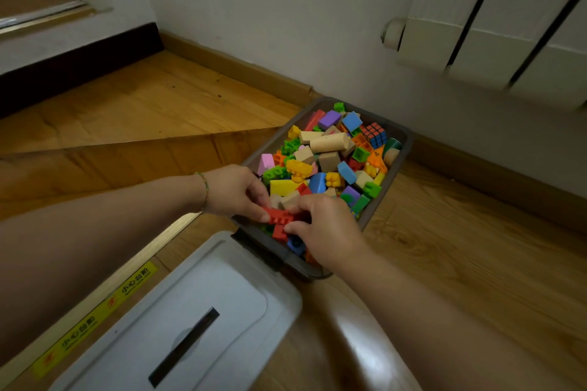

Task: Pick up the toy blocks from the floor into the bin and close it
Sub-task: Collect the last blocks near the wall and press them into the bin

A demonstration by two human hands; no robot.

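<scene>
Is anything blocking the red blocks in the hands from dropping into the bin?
Nothing visible. The lid lies off on the floor; the left hand and right hand hold the red blocks over the open bin.

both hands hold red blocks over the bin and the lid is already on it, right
No: the head view shows the lid lying on the floor beside the bin, not on it. The left hand and right hand do hold red blocks over its near end.

The bin (401,158) brims with blocks (327,155); wall (286,25) close behind, lid (203,295) at its near end, floor (476,247) open rightward.
</scene>
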